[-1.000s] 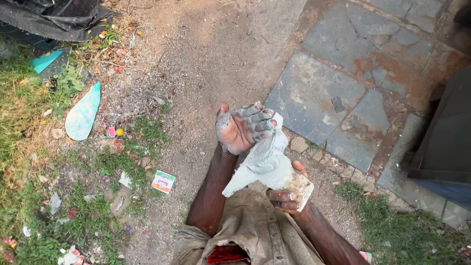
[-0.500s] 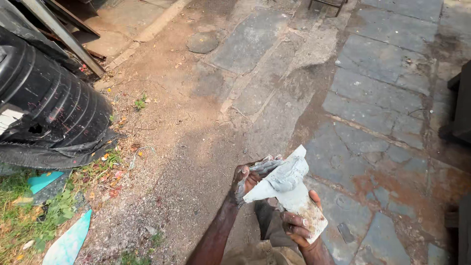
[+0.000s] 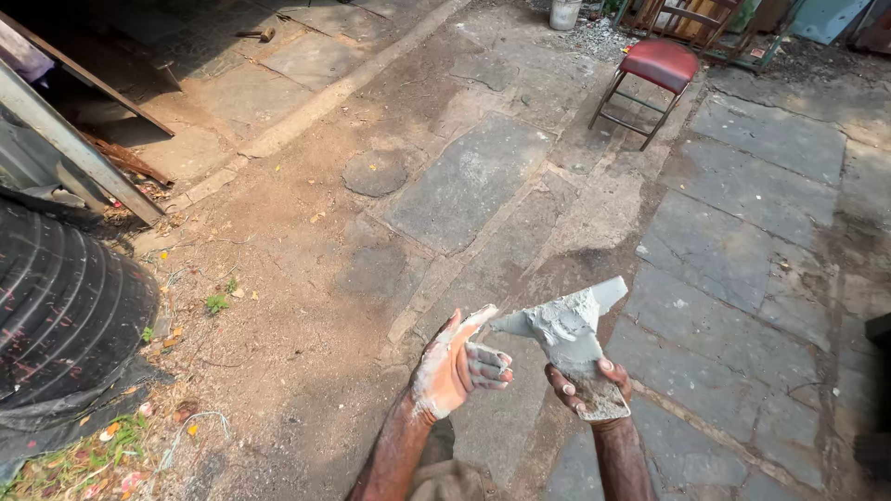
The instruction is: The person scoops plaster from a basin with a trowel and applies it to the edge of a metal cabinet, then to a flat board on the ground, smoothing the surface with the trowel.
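- Right hand [image 3: 587,385]: fingers [image 3: 568,390] closed around the lower end of a grey, plaster-coated trowel-like tool [image 3: 568,336]; the grip covers its base.
- Tool: long axis rises from the right fingers and widens, tips pointing up-left and up-right; wet grey paste clings to its face.
- Left hand [image 3: 455,366]: empty, smeared with grey paste, fingers [image 3: 484,360] loosely spread and partly curled, just beside the tool's left tip, apart from it.
- The left hand is the nearer free hand; the tool lies directly to its right.
- Beyond the fingers: stone paving [image 3: 733,241], bare dirt [image 3: 278,278] to the left, a red-seated stool [image 3: 657,67] far ahead, a black ribbed drum [image 3: 65,315] far left.
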